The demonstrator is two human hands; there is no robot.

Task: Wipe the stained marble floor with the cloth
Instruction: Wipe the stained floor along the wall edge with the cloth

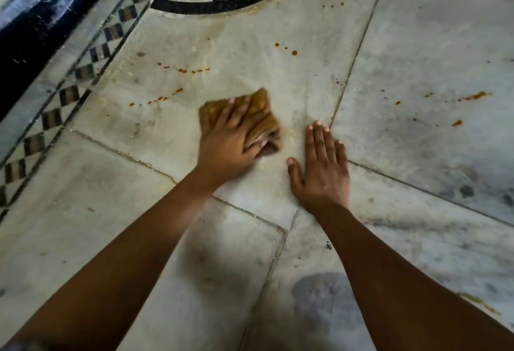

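A crumpled yellow-brown cloth [261, 116] lies on the white marble floor [278, 66] at the middle of the view. My left hand [230, 139] presses flat on top of the cloth, fingers spread and straight, and covers its left half. My right hand [322, 167] rests palm down on the bare marble just right of the cloth, fingers straight, holding nothing. Orange-red stain drops [182, 70] dot the slab beyond the cloth. More orange spots [286, 49] sit farther back, and an orange smear [474, 96] marks the right slab.
A black curved inlay border [222, 2] arcs across the top. A checkered black-and-white tile strip [83, 72] runs diagonally down the left, beside a dark glossy skirting [41, 22]. Dark joints divide the slabs; grey smudges mark the lower right marble.
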